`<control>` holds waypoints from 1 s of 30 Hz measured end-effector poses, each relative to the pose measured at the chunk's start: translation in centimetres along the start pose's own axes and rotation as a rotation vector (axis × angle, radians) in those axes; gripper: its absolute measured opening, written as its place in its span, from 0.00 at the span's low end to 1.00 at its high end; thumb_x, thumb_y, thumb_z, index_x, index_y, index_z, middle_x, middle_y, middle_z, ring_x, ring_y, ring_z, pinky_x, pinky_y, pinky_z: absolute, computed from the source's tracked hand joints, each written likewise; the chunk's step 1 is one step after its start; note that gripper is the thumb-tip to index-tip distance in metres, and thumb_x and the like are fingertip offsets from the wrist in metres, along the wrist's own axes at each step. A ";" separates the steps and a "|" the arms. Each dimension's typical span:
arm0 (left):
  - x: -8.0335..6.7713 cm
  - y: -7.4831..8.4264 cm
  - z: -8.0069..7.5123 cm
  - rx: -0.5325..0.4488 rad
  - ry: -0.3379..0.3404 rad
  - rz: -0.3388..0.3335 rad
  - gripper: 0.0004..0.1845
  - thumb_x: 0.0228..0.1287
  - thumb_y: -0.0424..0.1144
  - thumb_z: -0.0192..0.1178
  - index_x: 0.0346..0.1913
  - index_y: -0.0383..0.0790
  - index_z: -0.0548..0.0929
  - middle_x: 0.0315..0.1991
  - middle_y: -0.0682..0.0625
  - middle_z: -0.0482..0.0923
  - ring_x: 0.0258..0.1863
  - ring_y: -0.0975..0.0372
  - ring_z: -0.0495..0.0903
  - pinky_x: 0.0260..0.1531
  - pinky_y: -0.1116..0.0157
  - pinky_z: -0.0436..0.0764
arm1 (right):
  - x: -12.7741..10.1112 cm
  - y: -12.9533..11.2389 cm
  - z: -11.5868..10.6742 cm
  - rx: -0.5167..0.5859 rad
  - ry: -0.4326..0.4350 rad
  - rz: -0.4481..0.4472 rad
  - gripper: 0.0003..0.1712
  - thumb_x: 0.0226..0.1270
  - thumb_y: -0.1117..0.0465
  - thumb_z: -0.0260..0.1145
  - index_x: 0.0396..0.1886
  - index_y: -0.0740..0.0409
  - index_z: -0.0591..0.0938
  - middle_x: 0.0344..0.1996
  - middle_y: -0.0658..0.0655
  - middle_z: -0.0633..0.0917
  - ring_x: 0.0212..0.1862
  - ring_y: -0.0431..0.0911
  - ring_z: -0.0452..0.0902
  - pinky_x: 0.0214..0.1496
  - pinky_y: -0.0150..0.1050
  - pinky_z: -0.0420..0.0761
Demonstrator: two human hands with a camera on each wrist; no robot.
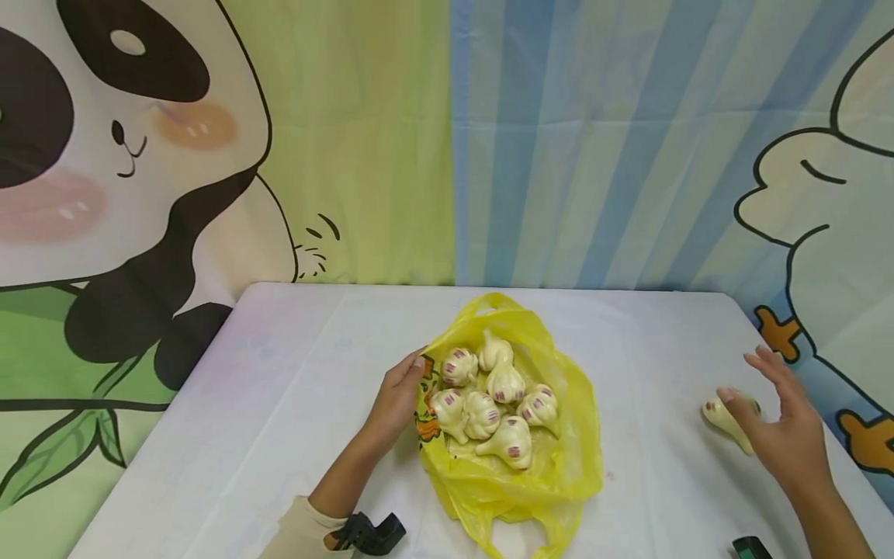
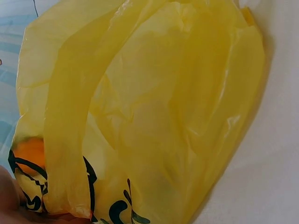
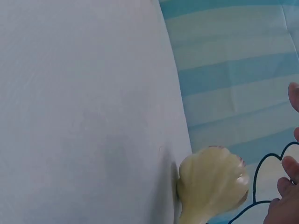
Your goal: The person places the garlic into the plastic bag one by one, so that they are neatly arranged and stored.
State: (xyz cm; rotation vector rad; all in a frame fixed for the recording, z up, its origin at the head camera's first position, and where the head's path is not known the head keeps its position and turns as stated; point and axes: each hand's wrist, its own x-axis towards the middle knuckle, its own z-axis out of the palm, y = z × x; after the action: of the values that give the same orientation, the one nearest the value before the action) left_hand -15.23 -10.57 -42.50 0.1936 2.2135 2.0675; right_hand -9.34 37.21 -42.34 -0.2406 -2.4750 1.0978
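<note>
A yellow plastic bag [image 1: 517, 473] lies open in the middle of the white table [image 1: 265, 404], with several cream garlic bulbs [image 1: 489, 404] piled in it. My left hand [image 1: 412, 373] grips the bag's left rim, thumb on top. In the left wrist view the bag [image 2: 154, 107] fills the frame and a fingertip [image 2: 7, 196] shows at the lower left. A single garlic bulb [image 1: 726, 419] lies near the table's right edge. My right hand [image 1: 750, 384] hovers over it with fingers spread, the thumb at the bulb. The right wrist view shows this bulb [image 3: 212, 184] beside my fingertips [image 3: 292, 172].
A cartoon backdrop with a panda [image 1: 119, 155] and blue stripes [image 1: 594, 140] hangs behind the table. The table's right edge [image 1: 824, 411] runs just past the single bulb. Black wrist mounts [image 1: 370, 534] sit at the bottom of the head view.
</note>
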 end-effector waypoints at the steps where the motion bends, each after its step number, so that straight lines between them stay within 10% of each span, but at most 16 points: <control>1: 0.0 0.0 0.0 0.001 0.001 0.000 0.25 0.80 0.44 0.39 0.71 0.35 0.66 0.67 0.43 0.69 0.67 0.54 0.65 0.66 0.53 0.62 | 0.0 0.3 -0.1 -0.003 0.003 0.011 0.40 0.67 0.57 0.67 0.76 0.48 0.62 0.75 0.39 0.51 0.75 0.35 0.36 0.72 0.57 0.39; 9: -0.1 -0.2 0.2 -0.006 -0.002 -0.001 0.25 0.80 0.45 0.39 0.71 0.36 0.66 0.66 0.43 0.69 0.66 0.53 0.67 0.65 0.52 0.63 | 0.1 2.5 -0.3 -0.055 -0.094 0.092 0.50 0.66 0.56 0.68 0.78 0.58 0.49 0.77 0.58 0.34 0.73 0.68 0.29 0.60 0.76 0.39; 16: -0.2 -0.1 0.2 0.005 0.009 0.007 0.25 0.80 0.43 0.39 0.71 0.34 0.66 0.66 0.43 0.69 0.66 0.54 0.66 0.66 0.53 0.62 | 0.4 3.7 -0.1 -0.046 -0.180 0.097 0.54 0.65 0.54 0.70 0.78 0.61 0.45 0.75 0.67 0.34 0.72 0.71 0.30 0.60 0.75 0.41; 21: -0.1 0.0 0.2 0.005 0.002 0.011 0.25 0.80 0.43 0.39 0.71 0.33 0.66 0.67 0.43 0.69 0.67 0.54 0.65 0.66 0.53 0.62 | 0.3 4.2 -0.1 -0.140 -0.293 0.132 0.47 0.68 0.46 0.65 0.75 0.66 0.56 0.68 0.79 0.55 0.58 0.70 0.60 0.45 0.42 0.82; 23: -0.1 0.0 0.2 0.002 -0.001 0.013 0.25 0.80 0.43 0.38 0.71 0.34 0.66 0.66 0.43 0.70 0.65 0.53 0.67 0.65 0.53 0.63 | 0.2 4.3 0.0 -0.173 -0.314 0.118 0.43 0.69 0.45 0.63 0.72 0.67 0.61 0.62 0.79 0.62 0.50 0.65 0.64 0.29 0.28 0.76; 30: -0.1 -0.1 0.1 -0.005 -0.008 0.012 0.25 0.80 0.44 0.38 0.71 0.34 0.66 0.66 0.43 0.69 0.66 0.53 0.66 0.65 0.52 0.63 | 0.0 4.6 0.3 -0.190 -0.295 0.060 0.37 0.70 0.47 0.63 0.67 0.68 0.67 0.59 0.76 0.66 0.46 0.58 0.65 0.28 0.23 0.70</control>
State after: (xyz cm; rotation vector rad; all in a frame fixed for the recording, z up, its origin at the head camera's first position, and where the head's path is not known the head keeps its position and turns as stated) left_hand -15.10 -10.45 -42.60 0.2154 2.2078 2.0750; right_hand -9.55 40.06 -45.91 -0.2237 -2.8568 0.9818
